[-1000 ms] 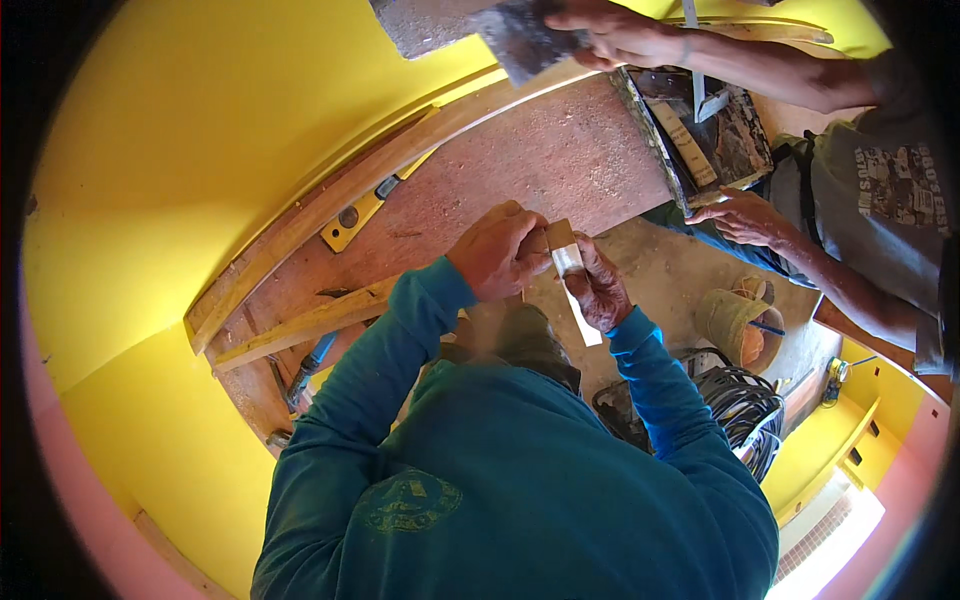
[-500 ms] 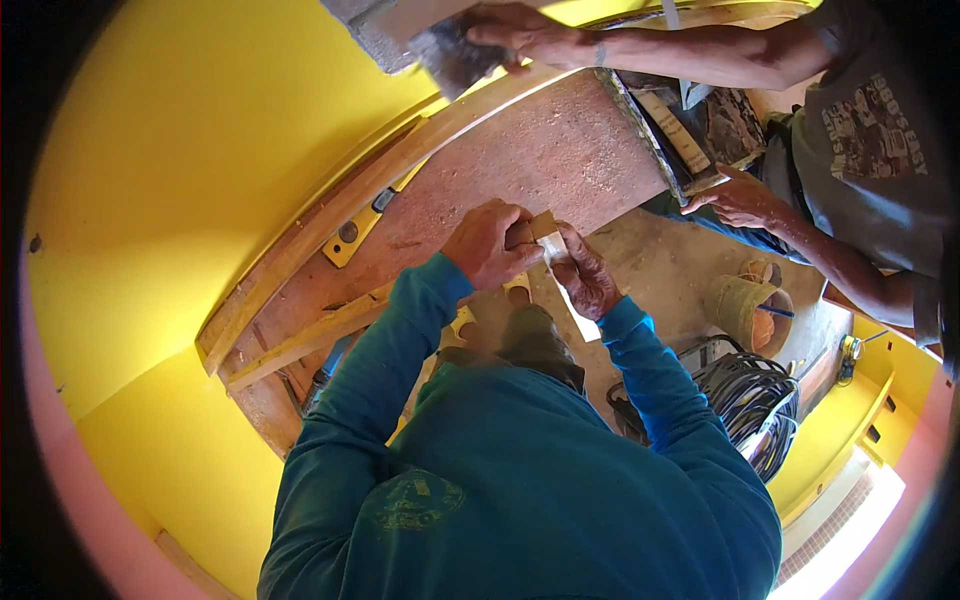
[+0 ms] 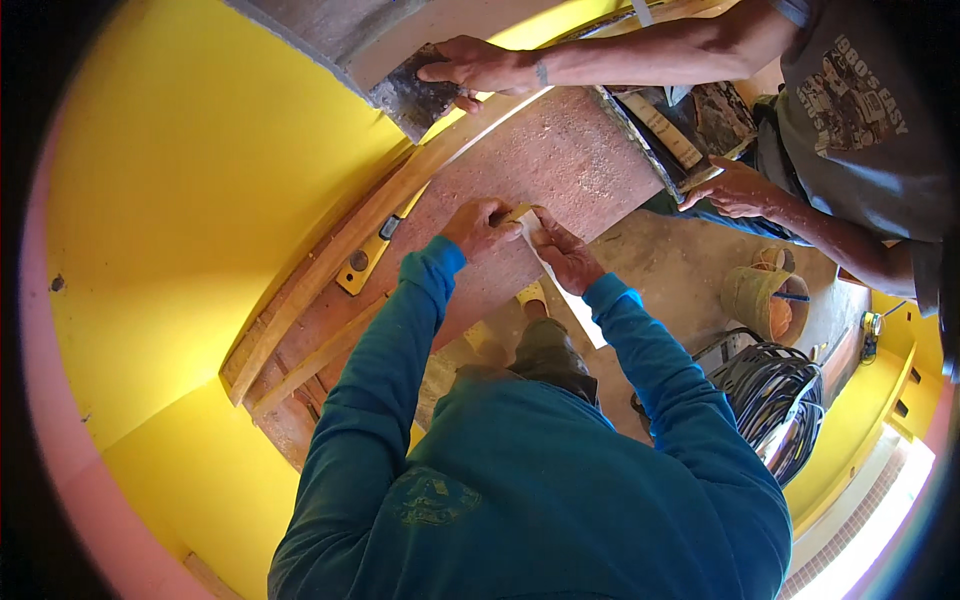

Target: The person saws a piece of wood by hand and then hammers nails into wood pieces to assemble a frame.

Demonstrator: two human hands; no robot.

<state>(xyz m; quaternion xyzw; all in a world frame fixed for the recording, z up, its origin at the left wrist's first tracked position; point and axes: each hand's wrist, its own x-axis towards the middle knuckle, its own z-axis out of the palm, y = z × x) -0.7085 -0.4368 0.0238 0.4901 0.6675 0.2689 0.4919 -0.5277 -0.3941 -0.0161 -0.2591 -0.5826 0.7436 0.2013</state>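
My left hand (image 3: 478, 228) has its fingers closed on the top end of a narrow strip (image 3: 582, 312), pale wood with a white face. My right hand (image 3: 566, 258) is wrapped round the same strip just below, thumb along it; the strip slants down to the right. Both hands are over a reddish, dust-speckled board (image 3: 590, 140). Left of them, a yellow spirit level (image 3: 365, 260) lies beside long wooden battens (image 3: 300, 315).
A co-worker's upper hand (image 3: 465, 68) holds a dark flat piece (image 3: 405, 100) against a grey slab (image 3: 300, 25); their lower hand (image 3: 735, 190) is at a messy tray (image 3: 675, 135). A bucket (image 3: 750, 305) and coiled cable (image 3: 770, 400) are at right. Yellow walls (image 3: 170, 200) curve around.
My hands and the strip have moved forward, farther over the board. The co-worker's upper hand has moved left with the dark piece, onto the grey slab. The view has shifted slightly.
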